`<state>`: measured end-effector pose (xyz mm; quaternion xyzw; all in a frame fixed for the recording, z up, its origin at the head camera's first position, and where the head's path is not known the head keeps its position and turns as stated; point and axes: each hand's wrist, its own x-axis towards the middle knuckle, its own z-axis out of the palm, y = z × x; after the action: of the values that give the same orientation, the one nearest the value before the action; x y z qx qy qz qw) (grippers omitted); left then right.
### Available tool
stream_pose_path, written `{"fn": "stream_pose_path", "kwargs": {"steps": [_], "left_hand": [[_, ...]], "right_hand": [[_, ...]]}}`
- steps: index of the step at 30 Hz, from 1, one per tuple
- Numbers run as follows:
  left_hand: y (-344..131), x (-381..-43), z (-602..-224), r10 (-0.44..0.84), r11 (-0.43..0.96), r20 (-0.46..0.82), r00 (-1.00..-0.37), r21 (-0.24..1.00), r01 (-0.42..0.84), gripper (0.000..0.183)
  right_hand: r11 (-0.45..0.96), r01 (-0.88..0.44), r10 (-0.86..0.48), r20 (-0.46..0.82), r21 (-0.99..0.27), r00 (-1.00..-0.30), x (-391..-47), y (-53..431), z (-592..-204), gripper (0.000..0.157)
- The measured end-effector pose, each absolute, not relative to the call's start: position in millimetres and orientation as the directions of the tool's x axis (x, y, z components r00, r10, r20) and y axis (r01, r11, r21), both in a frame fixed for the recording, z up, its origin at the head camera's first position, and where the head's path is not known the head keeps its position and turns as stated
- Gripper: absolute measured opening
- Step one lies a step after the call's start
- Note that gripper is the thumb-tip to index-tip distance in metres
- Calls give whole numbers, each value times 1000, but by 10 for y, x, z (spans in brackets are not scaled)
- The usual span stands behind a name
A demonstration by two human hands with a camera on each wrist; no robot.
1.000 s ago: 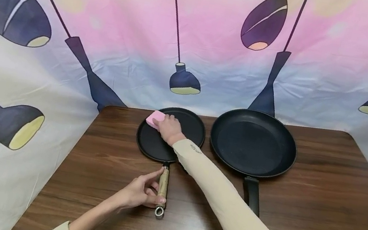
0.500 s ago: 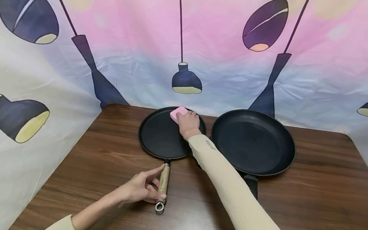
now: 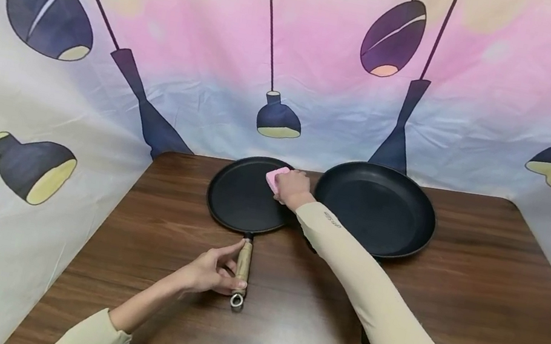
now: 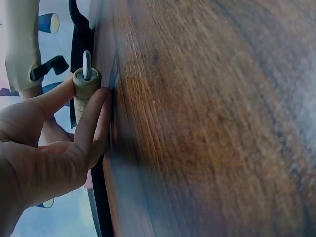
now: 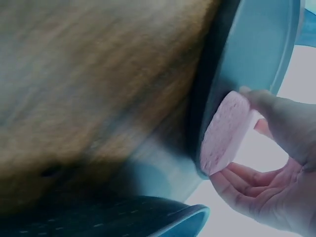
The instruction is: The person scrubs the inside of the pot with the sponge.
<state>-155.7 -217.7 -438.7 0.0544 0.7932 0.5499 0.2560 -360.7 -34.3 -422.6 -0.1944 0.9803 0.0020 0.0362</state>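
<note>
A flat black pan (image 3: 240, 196) with a wooden handle (image 3: 244, 260) lies on the table. My left hand (image 3: 208, 271) holds that handle between thumb and fingers; the left wrist view shows its butt end with a metal ring (image 4: 87, 64). At the pan's right side, my right hand (image 3: 293, 187) pinches a pink sponge (image 3: 273, 179). Seen from the right wrist, the sponge (image 5: 224, 133) stands tilted against the pan's inner rim, thumb on one end and fingers on the other.
A larger, deeper black frying pan (image 3: 374, 211) sits close on the right, its handle mostly hidden under my right forearm. Behind the brown wooden table (image 3: 488, 283) hangs a cloth backdrop (image 3: 195, 29) printed with lamps.
My right hand has swept the sponge from the pan's upper left, along the far side, to its right edge. The left hand keeps its hold on the handle.
</note>
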Motion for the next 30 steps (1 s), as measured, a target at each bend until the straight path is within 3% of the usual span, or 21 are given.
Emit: {"fn": "stream_pose_path", "kwargs": {"steps": [8, 14, 25, 30], "left_hand": [[-2166, -1604, -4373, 348, 423, -348, -870, 887, -185, 101], [-2165, -1588, -4394, 379, 392, -339, -861, 902, -183, 101], [-2201, -1601, -4376, 399, 366, -332, -855, 912, -183, 100], [-2193, -1599, -4380, 418, 366, -328, -847, 914, -174, 99]], "right_hand": [[922, -386, -386, -54, 0, -921, -3424, -282, -4238, 47], [888, -461, -460, -51, 0, -886, -3172, -332, -4291, 49], [692, -722, -722, 18, 3, -692, -2943, -594, -4345, 45], [658, -744, -751, -24, -114, -660, -3060, -516, -4340, 47]]}}
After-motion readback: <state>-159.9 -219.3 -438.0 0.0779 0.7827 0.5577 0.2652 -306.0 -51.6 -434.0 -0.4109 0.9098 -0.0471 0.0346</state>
